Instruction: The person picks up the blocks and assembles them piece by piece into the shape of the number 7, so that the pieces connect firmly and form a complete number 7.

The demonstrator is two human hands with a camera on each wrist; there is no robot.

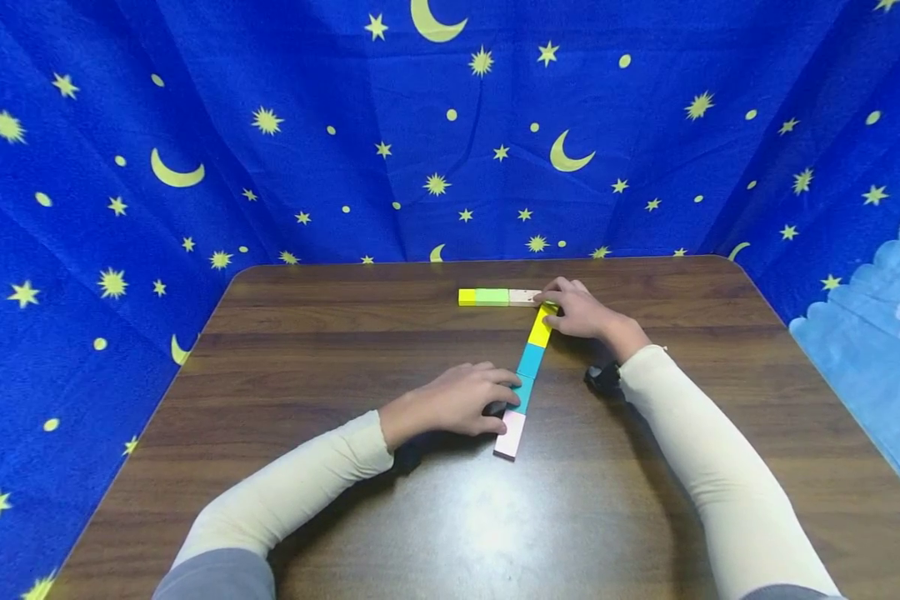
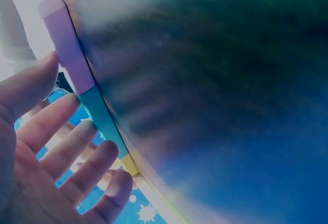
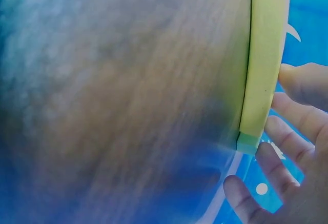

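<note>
On the wooden table, a slanting row of blocks runs toward me: a yellow block (image 1: 540, 330), two blue blocks (image 1: 530, 361) and a pale pink block (image 1: 510, 435) at the near end. My left hand (image 1: 461, 402) lies along the left side of this row, its fingertips at the nearer blue block and its thumb by the pink one. At the far end, my right hand (image 1: 581, 313) touches the yellow block with loosely extended fingers, partly covering the corner. From there a second row goes left: a pale block (image 1: 522, 297), a light green block (image 1: 492, 297) and a small yellow block (image 1: 467, 297).
The brown tabletop (image 1: 330, 333) extends to both sides of the rows. Behind it hangs a blue curtain (image 1: 307, 100) with yellow moons and stars. A light blue cloth (image 1: 870, 350) hangs beyond the right edge.
</note>
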